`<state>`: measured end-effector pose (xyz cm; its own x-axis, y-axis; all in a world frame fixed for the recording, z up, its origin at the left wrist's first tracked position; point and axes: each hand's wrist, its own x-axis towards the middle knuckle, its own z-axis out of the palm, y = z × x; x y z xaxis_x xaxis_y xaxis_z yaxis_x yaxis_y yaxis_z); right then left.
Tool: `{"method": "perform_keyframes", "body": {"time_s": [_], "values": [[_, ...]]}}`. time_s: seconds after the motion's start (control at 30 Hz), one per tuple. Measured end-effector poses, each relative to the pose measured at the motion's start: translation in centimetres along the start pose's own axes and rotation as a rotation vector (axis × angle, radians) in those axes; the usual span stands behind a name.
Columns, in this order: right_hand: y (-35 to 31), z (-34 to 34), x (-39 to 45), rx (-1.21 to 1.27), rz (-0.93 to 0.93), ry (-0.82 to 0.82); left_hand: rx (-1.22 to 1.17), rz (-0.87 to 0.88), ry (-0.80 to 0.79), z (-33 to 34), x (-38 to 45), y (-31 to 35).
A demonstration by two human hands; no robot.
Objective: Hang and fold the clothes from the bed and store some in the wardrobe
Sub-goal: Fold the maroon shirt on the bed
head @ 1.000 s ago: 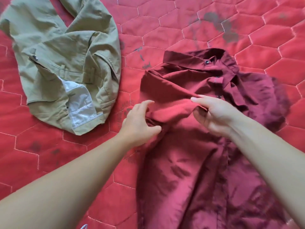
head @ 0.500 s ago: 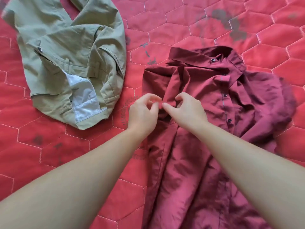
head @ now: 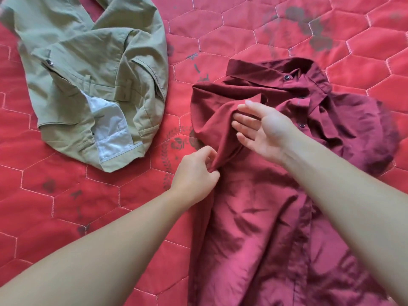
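A dark red button-up shirt (head: pixel 260 217) lies crumpled on the bed, collar at the far end, buttons down its right side. My left hand (head: pixel 196 171) pinches a fold of the shirt's left sleeve area near its edge. My right hand (head: pixel 262 131) hovers palm-up over the bunched fabric just below the collar, fingers spread, touching the cloth but holding nothing. Khaki trousers (head: pixel 88 74) lie crumpled at the upper left, waistband and white pocket lining showing.
Everything rests on a red quilted bedspread (head: pixel 66 206) with a hexagon stitch pattern and faded dark floral prints. A strip of bare bedspread separates the trousers from the shirt.
Both hands were pinching together at the shirt's middle. Now my left hand has moved down and left with a fold, and my right hand has opened and moved up right.
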<state>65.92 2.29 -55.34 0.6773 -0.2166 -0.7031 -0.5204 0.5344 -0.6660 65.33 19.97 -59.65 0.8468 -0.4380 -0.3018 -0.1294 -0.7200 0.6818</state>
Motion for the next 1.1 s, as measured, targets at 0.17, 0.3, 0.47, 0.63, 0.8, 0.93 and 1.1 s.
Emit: {"method": "perform_keyframes", "body": {"time_s": [0.17, 0.3, 0.47, 0.63, 0.8, 0.93, 1.1], "values": [[2.3, -1.0, 1.2, -0.761, -0.205, 0.119, -0.051, -0.023, -0.011, -0.4, -0.1, -0.6], [3.3, -0.8, 1.4, -1.069, -0.335, 0.233, -0.053, -0.047, 0.064, -0.1, 0.9, -0.5], [4.1, 0.0, 0.5, -0.778, -0.236, 0.143, 0.001, -0.035, -0.030, 0.1, 0.5, -1.2], [2.5, -2.2, -3.0, -0.133, -0.312, -0.109, -0.098, -0.047, -0.154, -0.7, 0.6, -1.2], [4.6, -7.0, -3.7, -0.532, -0.151, 0.259, -0.296, -0.012, -0.300, -1.6, 2.1, 0.4], [4.0, -9.9, -2.1, -0.860, -0.032, 0.392, 0.046, 0.157, 0.079, -0.6, 4.7, 1.3], [0.8, -6.6, 0.9, -1.271, -0.719, 0.451, 0.515, 0.226, 0.020, 0.3, 8.1, 1.3]]}}
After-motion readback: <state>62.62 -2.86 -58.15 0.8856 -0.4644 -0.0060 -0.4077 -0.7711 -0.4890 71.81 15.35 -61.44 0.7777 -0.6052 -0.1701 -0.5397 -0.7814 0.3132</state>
